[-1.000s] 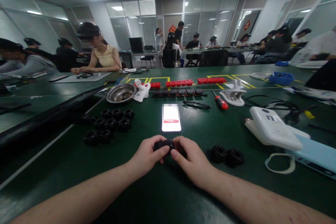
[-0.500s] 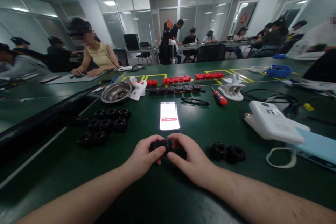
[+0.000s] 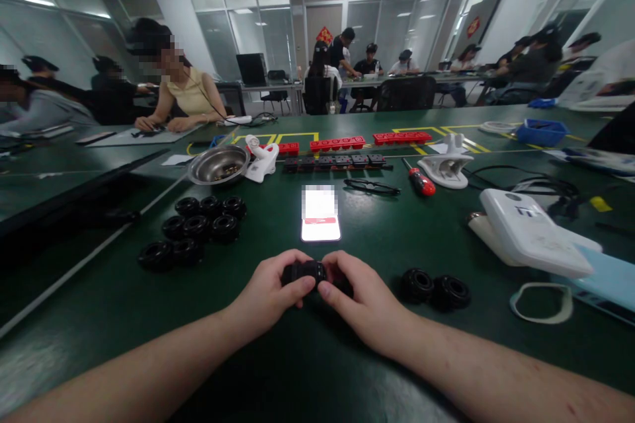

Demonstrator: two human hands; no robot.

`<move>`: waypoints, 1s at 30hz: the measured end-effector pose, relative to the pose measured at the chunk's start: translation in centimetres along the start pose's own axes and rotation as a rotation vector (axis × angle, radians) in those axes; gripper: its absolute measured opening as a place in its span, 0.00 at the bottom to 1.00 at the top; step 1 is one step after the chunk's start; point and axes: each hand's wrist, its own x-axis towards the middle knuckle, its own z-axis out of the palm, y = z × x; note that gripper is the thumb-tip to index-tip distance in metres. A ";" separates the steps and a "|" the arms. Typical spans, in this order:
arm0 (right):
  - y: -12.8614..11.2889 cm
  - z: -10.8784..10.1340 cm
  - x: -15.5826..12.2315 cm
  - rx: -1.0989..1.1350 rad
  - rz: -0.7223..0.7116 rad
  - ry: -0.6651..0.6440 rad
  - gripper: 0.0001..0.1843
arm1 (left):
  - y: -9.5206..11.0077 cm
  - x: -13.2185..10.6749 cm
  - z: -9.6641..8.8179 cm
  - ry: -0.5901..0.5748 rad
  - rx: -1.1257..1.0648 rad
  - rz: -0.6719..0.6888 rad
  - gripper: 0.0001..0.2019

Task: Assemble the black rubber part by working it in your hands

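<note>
My left hand (image 3: 272, 285) is closed round a small black rounded part (image 3: 303, 269), with the thumb along its near side. From the other side, my right hand (image 3: 364, 291) has its thumb and fingers closed at the part's right end. Much of the part is hidden by my fingers, and its exact kind does not show. Two glossy black ring-shaped parts (image 3: 435, 288) lie on the table to the right of my right hand. Several more black rings (image 3: 197, 226) stand in rows to the left. Just beyond my hands lies a phone (image 3: 320, 228) with a lit screen.
A metal bowl (image 3: 218, 166) holds small brass-coloured pieces. Behind the phone are a row of black blocks (image 3: 335, 164), red trays (image 3: 337, 144), eyeglasses (image 3: 372, 188) and a screwdriver (image 3: 421, 182). At right lie a white device (image 3: 530, 231) and a pale loop (image 3: 540, 304). Other people sit around.
My right thumb and fingers have closed in on the right end of the black part. The view has tilted and shifted slightly; the table items stay in place.
</note>
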 end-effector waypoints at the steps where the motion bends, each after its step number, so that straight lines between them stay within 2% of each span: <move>1: 0.1 0.0 0.0 -0.016 0.001 0.006 0.10 | 0.0 -0.1 0.0 0.008 0.017 0.008 0.17; 5: 0.3 0.3 0.1 -0.088 -0.011 -0.004 0.15 | -0.1 -0.3 0.0 0.008 0.105 0.044 0.16; 10: 0.0 0.3 0.0 -0.027 0.002 0.005 0.05 | -0.3 0.0 0.0 -0.019 -0.021 0.025 0.19; 13: -0.1 0.2 -0.1 -0.017 -0.005 -0.002 0.08 | -0.2 0.1 0.0 -0.012 -0.064 0.015 0.17; 16: 0.1 0.2 -0.1 -0.043 0.001 0.013 0.08 | 0.0 0.0 0.0 0.026 -0.045 0.017 0.15; 20: 0.3 0.3 0.1 -0.094 -0.012 -0.001 0.15 | 0.1 -0.2 0.0 0.016 -0.011 0.024 0.16; 22: 0.2 0.3 0.1 -0.076 -0.008 -0.007 0.13 | 0.0 -0.2 0.0 -0.016 -0.022 0.021 0.17; 25: 0.0 0.2 0.0 -0.023 0.001 -0.009 0.05 | -0.2 -0.1 0.0 -0.042 -0.075 0.023 0.18; 30: -0.1 0.1 -0.3 -0.099 -0.037 -0.008 0.08 | -0.4 -0.1 -0.1 -0.015 -0.090 0.046 0.16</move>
